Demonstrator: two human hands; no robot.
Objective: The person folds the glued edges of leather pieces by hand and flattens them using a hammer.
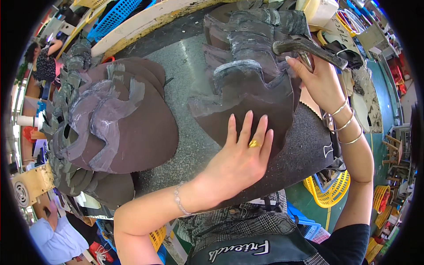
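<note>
My left hand [240, 152] lies flat, fingers spread, on a dark brown cut leather piece [247, 95] with grey glued edges, on top of a stack in the middle of the stone worktop [187, 75]. A gold ring sits on one finger. My right hand [316, 79] grips a metal hammer [304, 46] just above the far right edge of the same stack. More overlapping pieces [256, 31] run away from me behind it.
A second pile of dark leather pieces [117, 119] lies at the left, with a fanned row [62, 110] beyond it. A black foam mat [304, 145] is under the stack. Yellow basket [331, 192] sits low right, blue basket [115, 15] top left. Other people work at the left.
</note>
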